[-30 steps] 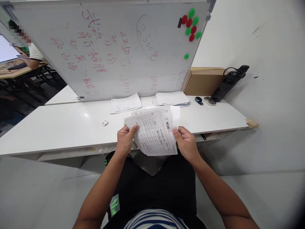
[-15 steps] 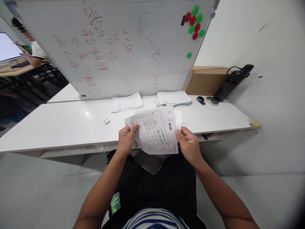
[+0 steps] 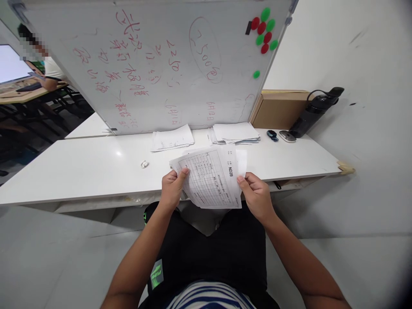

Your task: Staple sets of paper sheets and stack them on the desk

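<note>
Between my two hands is a small stack of printed paper sheets, tilted over the desk's front edge. The top sheet bears a printed table and the letters "ND2B", turned sideways. My left hand is closed on the stack's left edge, thumb on top. On the opposite edge my right hand pinches the sheets, also thumb on top. The fingers beneath the paper are hidden. Beyond the held sheets, a left paper pile and a right paper pile lie on the white desk.
A whiteboard with red writing and round magnets stands behind the piles. To the right are a cardboard box, a black bottle, a mouse and a dark watch. A small white ring-shaped item lies left. A person sits beyond.
The camera view has shifted slightly, so the desk and board appear a little further right. Both hands keep their hold on the paper sheets, which have barely moved.
</note>
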Tool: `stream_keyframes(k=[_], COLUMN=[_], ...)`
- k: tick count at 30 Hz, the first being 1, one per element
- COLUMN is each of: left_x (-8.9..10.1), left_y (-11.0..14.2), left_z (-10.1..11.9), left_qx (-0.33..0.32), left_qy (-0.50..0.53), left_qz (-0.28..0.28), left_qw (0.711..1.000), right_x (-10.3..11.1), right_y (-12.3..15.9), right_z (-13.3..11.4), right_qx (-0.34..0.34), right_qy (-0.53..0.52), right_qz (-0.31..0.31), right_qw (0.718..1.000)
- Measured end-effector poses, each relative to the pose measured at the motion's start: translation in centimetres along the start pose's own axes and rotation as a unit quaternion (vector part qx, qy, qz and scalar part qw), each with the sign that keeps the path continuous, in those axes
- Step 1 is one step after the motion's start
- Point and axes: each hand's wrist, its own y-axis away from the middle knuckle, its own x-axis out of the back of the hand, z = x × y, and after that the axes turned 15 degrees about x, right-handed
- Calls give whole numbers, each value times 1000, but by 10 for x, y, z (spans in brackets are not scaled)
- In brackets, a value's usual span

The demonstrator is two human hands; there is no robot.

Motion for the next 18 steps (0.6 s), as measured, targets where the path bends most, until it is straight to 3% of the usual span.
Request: stream_keyframes(k=[9, 18], left_x=[-1, -12], left_y=[-1, 5], left_z=[-5, -6], left_qx=[12, 35], left_qy=[23, 73], left_qz=[-30, -53], left_qw=[999, 995], right_x=[1, -4], right_y=[-3, -7], right_z=[10, 3], right_qx=[-73, -126], right_qy=[-180, -243], right_qz=[-13, -38], right_qw=[981, 961])
